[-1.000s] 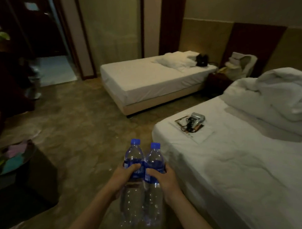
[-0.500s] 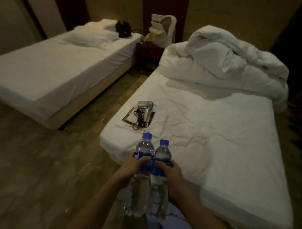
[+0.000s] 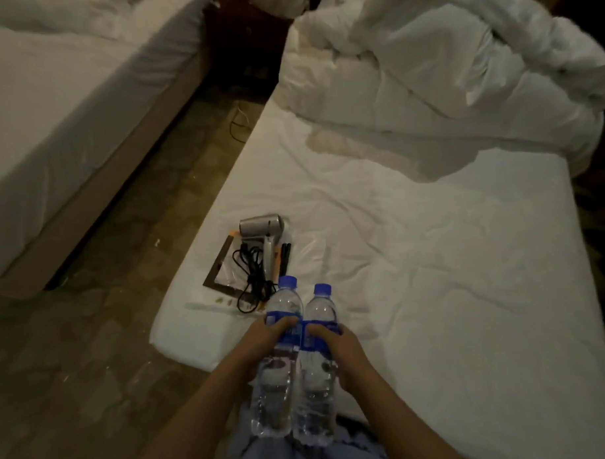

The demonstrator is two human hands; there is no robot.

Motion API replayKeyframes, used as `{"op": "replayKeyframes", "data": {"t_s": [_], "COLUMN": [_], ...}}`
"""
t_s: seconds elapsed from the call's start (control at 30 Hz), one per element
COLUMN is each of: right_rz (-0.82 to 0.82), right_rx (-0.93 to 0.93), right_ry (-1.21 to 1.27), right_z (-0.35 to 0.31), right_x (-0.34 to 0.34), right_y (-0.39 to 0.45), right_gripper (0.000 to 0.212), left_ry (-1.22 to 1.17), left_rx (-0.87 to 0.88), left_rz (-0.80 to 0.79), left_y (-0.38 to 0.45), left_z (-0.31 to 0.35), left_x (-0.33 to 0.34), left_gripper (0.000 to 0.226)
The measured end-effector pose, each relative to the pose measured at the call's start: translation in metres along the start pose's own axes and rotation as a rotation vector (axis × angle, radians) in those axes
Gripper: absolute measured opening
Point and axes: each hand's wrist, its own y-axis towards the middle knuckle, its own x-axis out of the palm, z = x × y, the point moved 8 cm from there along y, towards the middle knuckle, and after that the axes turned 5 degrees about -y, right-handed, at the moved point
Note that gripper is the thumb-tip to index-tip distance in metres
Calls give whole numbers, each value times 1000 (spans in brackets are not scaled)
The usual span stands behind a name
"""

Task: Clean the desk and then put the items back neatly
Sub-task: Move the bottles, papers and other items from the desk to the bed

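At nine o'clock in the dim room, a made bed [image 3: 50,111] with a smooth white sheet and a tan base runs diagonally, and a strip of mottled brown stone floor [image 3: 102,339] separates it from the nearer bed [image 3: 433,293], which fills the view from the centre to three o'clock. That nearer mattress wears a wrinkled white sheet, and a bulky, crumpled white duvet [image 3: 460,62] is heaped at its one o'clock end. A thin cord [image 3: 239,123] lies looped on the floor at twelve o'clock, in the gap between the beds.

Near the mattress's lower left corner, a flat, dark-framed card [image 3: 223,266] lies on the sheet. On it rests a silver hair dryer [image 3: 261,225], its barrel pointing toward nine o'clock, its handle running down toward six, and its black cable [image 3: 253,277] bundled alongside. A slim black object [image 3: 286,255] lies just beside it; I cannot tell what it is.

At six o'clock, the left hand [image 3: 265,342] grips the left water bottle [image 3: 276,360] around its blue label, and the right hand [image 3: 336,348] grips the right water bottle [image 3: 316,373] likewise. The two clear plastic, ridged bottles touch side by side, held over the bed's near edge, long axes running six to twelve, blue caps pointing toward twelve o'clock. Pale blue fabric [image 3: 284,449] shows below them.
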Motion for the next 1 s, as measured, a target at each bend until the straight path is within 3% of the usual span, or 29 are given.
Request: {"op": "replayKeyframes", "data": {"t_s": [0.2,0.47,0.6,0.73,0.8,0.9,1.0], "right_rz": [172,291,382,430,436,418,373], "right_rx": [92,145,110,120,120,124,124], "right_ry": [22,115,160,180,148,58,-166], "right_z": [-2,12,13,17,19,16,4], "right_x": [15,33,33,29,26,25,25], "right_y": [102,217,232,224,218,200,177], "right_gripper": [22,42,35,40,42,46,57], "left_ry": [55,139,120,200,295,489,764], "left_rx": [-90,-153,-180,-201,-142,-20,63], "left_rz": [46,-117,-215,-253,-272,-284,-300], "left_y": [119,246,258,254,252,243,225], "left_z": [0,-7,-5,-3,5,22,41], "left_x": [-14,-37,-29,-28,-28,-26,-28], "left_gripper": [35,52,29,49,45,22,14]}}
